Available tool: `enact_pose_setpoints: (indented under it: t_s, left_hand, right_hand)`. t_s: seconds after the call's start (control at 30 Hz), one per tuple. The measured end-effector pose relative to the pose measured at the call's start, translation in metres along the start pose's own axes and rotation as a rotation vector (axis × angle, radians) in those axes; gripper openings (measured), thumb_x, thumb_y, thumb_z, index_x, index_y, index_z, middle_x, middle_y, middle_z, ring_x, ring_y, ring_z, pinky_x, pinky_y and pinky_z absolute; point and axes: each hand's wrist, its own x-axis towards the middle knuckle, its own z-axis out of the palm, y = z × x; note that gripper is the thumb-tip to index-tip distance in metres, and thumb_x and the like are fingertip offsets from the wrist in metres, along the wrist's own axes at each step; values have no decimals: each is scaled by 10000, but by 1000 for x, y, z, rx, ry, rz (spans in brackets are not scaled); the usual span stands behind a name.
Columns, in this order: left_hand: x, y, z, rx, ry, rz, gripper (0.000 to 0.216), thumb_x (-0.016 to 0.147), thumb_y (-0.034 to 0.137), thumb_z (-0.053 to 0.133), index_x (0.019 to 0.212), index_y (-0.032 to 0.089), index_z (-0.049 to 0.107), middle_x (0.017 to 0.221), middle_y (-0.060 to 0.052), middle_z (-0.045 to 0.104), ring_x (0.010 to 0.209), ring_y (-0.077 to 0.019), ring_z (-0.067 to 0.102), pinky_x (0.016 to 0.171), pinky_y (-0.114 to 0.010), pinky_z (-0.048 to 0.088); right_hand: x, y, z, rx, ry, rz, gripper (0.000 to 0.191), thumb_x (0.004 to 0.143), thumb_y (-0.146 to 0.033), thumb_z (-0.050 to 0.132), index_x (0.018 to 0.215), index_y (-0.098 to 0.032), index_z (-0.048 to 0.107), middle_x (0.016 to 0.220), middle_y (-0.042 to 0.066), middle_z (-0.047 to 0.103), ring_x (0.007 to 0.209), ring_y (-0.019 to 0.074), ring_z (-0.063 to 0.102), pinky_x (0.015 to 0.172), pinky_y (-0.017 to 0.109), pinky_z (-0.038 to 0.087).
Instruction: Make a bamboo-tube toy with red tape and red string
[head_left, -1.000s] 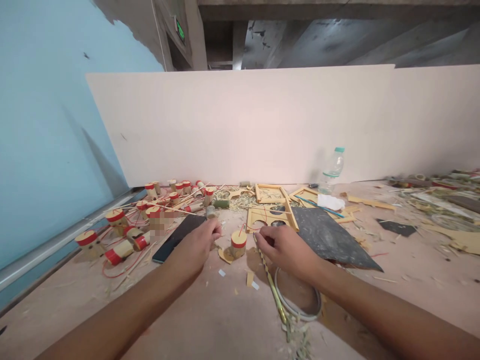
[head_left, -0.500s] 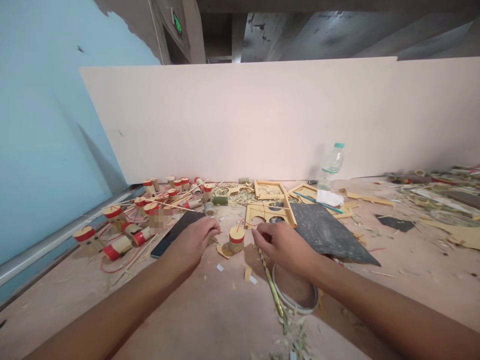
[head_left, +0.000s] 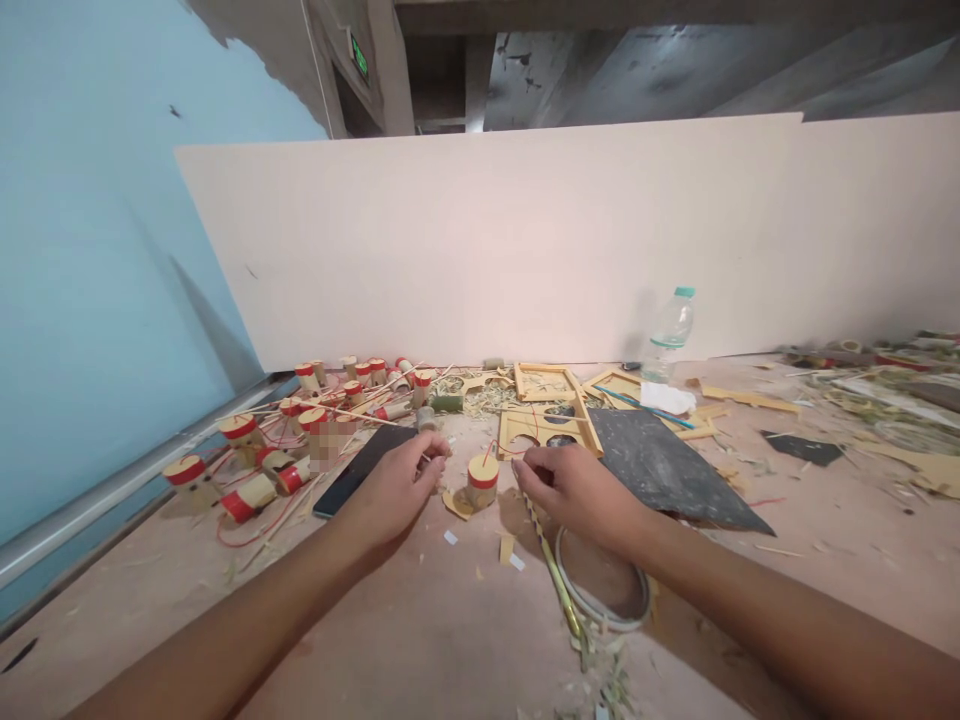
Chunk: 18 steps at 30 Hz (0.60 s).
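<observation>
A short bamboo cylinder [head_left: 482, 484] with a red band and a pale lid stands upright between my hands, touched by neither. A thin red string rises from its lid and runs toward the right fingertips. To its left, my left hand [head_left: 405, 482] hovers by a dark phone [head_left: 367, 465], fingers curled in toward the thumb; what they hold, if anything, is too small to tell. My right hand [head_left: 576, 490] is closed with thumb and fingertips together, above a gold patterned rod [head_left: 556, 570]. Whether the string is pinched there is hidden. A curved yellowish scrap [head_left: 456, 503] lies against the cylinder.
Several red-banded bamboo cylinders [head_left: 247, 497] with strings and sticks crowd the left. Behind my hands are wooden frames [head_left: 510, 420] and shavings. On the right are a dark sheet [head_left: 652, 465], a bottle [head_left: 670, 335] and a grey ring [head_left: 645, 600]. A pale board [head_left: 480, 250] closes off the back.
The whole view has shifted slightly, so everything sits a little further right. My left hand's fingers and thumb look slightly more apart. The cylinder stays standing between my hands.
</observation>
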Motion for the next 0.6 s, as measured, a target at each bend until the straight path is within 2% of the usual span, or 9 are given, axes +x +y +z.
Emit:
enact_pose_setpoints:
  t_s: [0.2, 0.27, 0.33, 0.4, 0.47, 0.53, 0.6]
  left_hand:
    - [-1, -6, 12, -158, 23, -62, 221, 1020, 371, 496, 1098, 221, 637, 843, -13, 712, 753, -221, 686, 649, -295, 502]
    - [0, -5, 13, -195, 48, -68, 254, 1032, 383, 483, 1166, 217, 622, 885, -25, 715, 764, -217, 696, 639, -290, 510]
    - [-1, 0, 9, -207, 76, -53, 271, 1034, 381, 496, 1218, 218, 609, 977, -45, 727, 832, -219, 710, 688, -301, 526]
    - [-4, 8, 3, -194, 95, -19, 293, 1035, 376, 520, 1278, 233, 598, 1071, -54, 732, 905, -223, 707, 752, -315, 526]
    - [-9, 17, -3, -171, 82, 37, 383, 1039, 372, 546, 1407, 266, 549, 1076, -35, 734, 934, -226, 697, 777, -319, 509]
    - [-15, 26, -6, -155, 35, 104, 517, 1043, 350, 559, 1545, 309, 447, 1036, -4, 736, 936, -219, 697, 790, -314, 498]
    - [-21, 32, -6, -143, -25, 161, 575, 1056, 336, 558, 1604, 346, 384, 1012, 21, 744, 905, -205, 695, 799, -308, 489]
  right_hand:
    - [-1, 1, 0, 37, 12, -4, 469, 1048, -295, 543, 608, -249, 391, 545, -78, 385, 506, 136, 359, 543, 297, 247]
    - [-2, -1, -2, 59, 31, -8, 457, 1041, -305, 516, 606, -252, 386, 533, -63, 393, 503, 143, 362, 540, 312, 245]
    - [-3, -4, -4, 87, 63, -17, 420, 1044, -325, 506, 635, -249, 447, 541, -48, 448, 511, 153, 408, 538, 309, 273]
    - [-4, -9, -7, 127, 101, -34, 341, 1053, -339, 504, 733, -235, 562, 606, -19, 569, 554, 169, 507, 554, 296, 340]
    - [-7, -16, -10, 170, 135, -61, 257, 1062, -351, 513, 889, -219, 651, 738, 19, 685, 615, 182, 588, 594, 291, 410]
    - [-11, -21, -12, 207, 148, -92, 213, 1065, -362, 540, 1024, -213, 685, 866, 47, 738, 637, 181, 619, 623, 293, 452]
    - [-14, -26, -12, 240, 131, -128, 195, 1056, -364, 584, 1120, -217, 695, 936, 56, 755, 639, 175, 632, 628, 289, 473]
